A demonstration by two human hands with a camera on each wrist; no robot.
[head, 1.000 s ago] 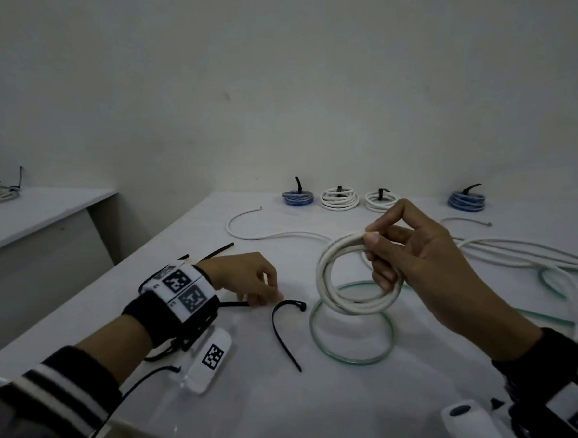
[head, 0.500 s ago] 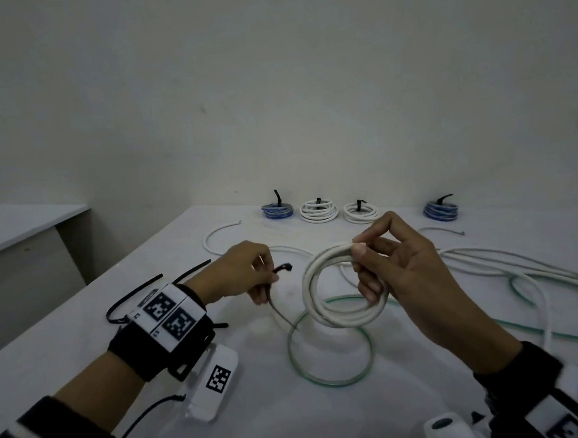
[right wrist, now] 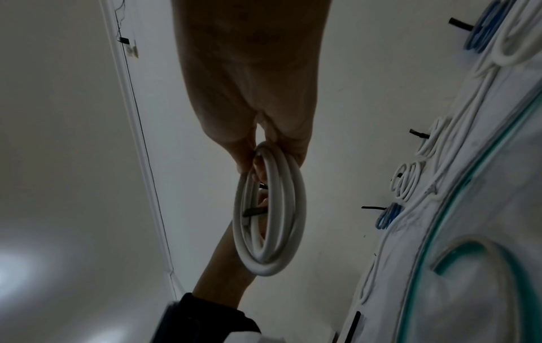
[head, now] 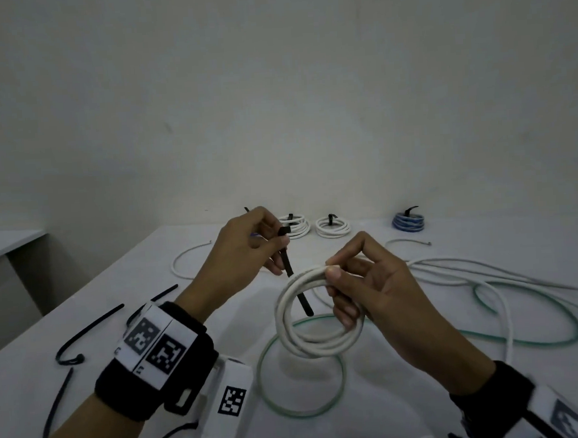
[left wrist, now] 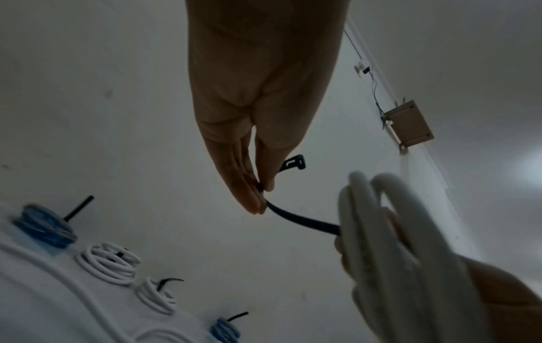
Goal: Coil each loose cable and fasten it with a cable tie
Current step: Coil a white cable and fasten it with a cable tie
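Observation:
My right hand point(head: 359, 282) grips a coil of white cable point(head: 308, 332) at its top and holds it upright above the white table point(head: 393, 398). In the right wrist view the white coil point(right wrist: 272, 222) hangs from my fingers. My left hand point(head: 248, 245) pinches a black cable tie point(head: 297, 286) near its head. The tie's tail slants down through the coil's opening. In the left wrist view the cable tie point(left wrist: 302, 219) runs from my fingertips to the coil point(left wrist: 381, 232).
A loose green cable point(head: 302, 411) loops on the table under the coil, beside loose white cables point(head: 487, 267). Tied coils, white point(head: 332, 226) and blue point(head: 408, 221), stand along the wall. Spare black ties point(head: 84, 333) lie at the left.
My left hand picked the black tie off the table, rose, and brought its tail into the coil's opening. The right hand kept holding the coil.

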